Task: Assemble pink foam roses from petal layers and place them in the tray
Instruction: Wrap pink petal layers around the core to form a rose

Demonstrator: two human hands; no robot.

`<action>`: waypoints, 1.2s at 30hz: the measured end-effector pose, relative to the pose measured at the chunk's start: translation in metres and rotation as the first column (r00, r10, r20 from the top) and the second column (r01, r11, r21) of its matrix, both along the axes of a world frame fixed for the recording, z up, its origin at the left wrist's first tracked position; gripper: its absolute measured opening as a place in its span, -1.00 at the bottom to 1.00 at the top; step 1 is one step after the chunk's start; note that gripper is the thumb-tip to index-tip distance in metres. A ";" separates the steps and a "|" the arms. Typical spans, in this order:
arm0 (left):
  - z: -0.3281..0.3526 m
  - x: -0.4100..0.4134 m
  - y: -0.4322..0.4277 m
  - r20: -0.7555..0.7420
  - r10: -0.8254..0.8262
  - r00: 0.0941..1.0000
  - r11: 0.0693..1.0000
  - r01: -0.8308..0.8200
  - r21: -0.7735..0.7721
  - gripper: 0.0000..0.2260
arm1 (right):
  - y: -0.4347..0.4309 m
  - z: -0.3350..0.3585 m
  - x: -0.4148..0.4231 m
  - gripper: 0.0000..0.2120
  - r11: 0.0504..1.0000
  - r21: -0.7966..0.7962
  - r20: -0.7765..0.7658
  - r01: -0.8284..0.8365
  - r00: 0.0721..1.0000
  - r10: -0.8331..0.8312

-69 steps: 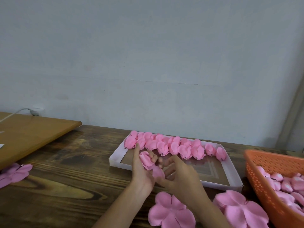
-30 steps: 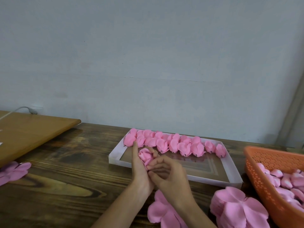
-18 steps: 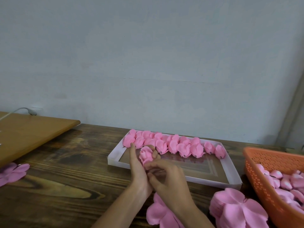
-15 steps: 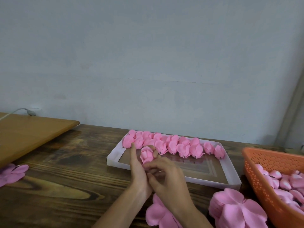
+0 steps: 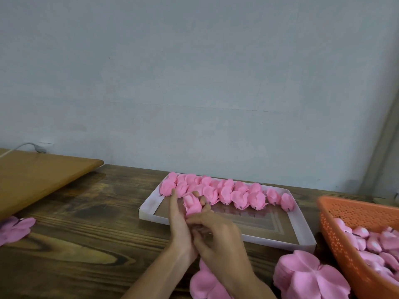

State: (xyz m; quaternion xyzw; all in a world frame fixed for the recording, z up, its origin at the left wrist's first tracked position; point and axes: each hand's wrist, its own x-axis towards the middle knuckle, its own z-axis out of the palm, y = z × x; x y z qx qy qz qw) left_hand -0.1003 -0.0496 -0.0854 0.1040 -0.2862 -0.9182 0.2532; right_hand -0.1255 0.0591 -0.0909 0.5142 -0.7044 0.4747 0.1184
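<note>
My right hand (image 5: 220,236) hides the base of the rose (image 5: 191,203). The orange basket (image 5: 354,209) is cut off at right, as are petal layers (image 5: 15,230) at the left edge of the desk (image 5: 75,244).

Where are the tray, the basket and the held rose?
tray (image 5: 151,205): head view, left rim.
basket (image 5: 356,212): head view, far mesh wall.
rose (image 5: 191,205): head view, outer petal.

Pink foam rose (image 5: 191,204) in the grip of the left hand (image 5: 180,226), right hand (image 5: 219,237) at its base, by the tray (image 5: 269,240).
</note>
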 end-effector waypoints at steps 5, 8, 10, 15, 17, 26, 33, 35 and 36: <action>-0.001 -0.003 0.001 -0.083 -0.027 0.996 1.000 0.026 -0.012 -0.54 | 0.001 0.000 -0.002 -0.66 0.989 -0.137 0.020 0.048 0.999 -0.046; 0.000 -0.003 0.002 -0.100 -0.049 0.994 0.999 0.049 -0.001 -0.54 | 0.002 0.003 -0.006 -0.57 0.971 -0.210 0.004 0.112 0.994 -0.114; 0.001 -0.003 0.005 -0.095 -0.062 0.994 0.998 0.062 0.000 -0.55 | 0.003 0.004 -0.010 -0.63 0.963 -0.223 0.000 0.152 0.988 -0.156; -0.003 -0.006 0.009 -0.063 -0.127 0.990 0.990 0.122 -0.076 -0.54 | 0.008 0.008 -0.019 -0.54 0.962 -0.145 -0.023 0.233 0.971 -0.239; -0.008 -0.008 0.008 -0.035 -0.132 0.991 0.982 0.126 -0.140 -0.48 | 0.011 0.012 -0.022 -0.48 0.970 -0.089 -0.077 0.225 0.970 -0.232; -0.013 -0.007 0.009 0.126 -0.084 0.988 0.935 0.122 -0.333 -0.46 | 0.022 0.023 -0.033 -0.51 0.971 0.068 -0.282 0.229 0.938 -0.201; -0.017 -0.012 0.005 0.205 -0.082 0.975 0.917 0.154 -0.367 -0.44 | 0.022 0.021 -0.032 -0.66 0.965 0.113 -0.376 0.235 0.910 -0.177; -0.017 -0.012 0.004 0.220 -0.100 0.970 0.912 0.177 -0.369 -0.38 | 0.023 0.022 -0.033 -0.78 0.961 0.134 -0.366 0.242 0.913 -0.178; -0.018 -0.012 0.004 0.223 -0.104 0.969 0.909 0.184 -0.375 -0.36 | 0.024 0.022 -0.033 -0.84 0.960 0.149 -0.361 0.238 0.917 -0.172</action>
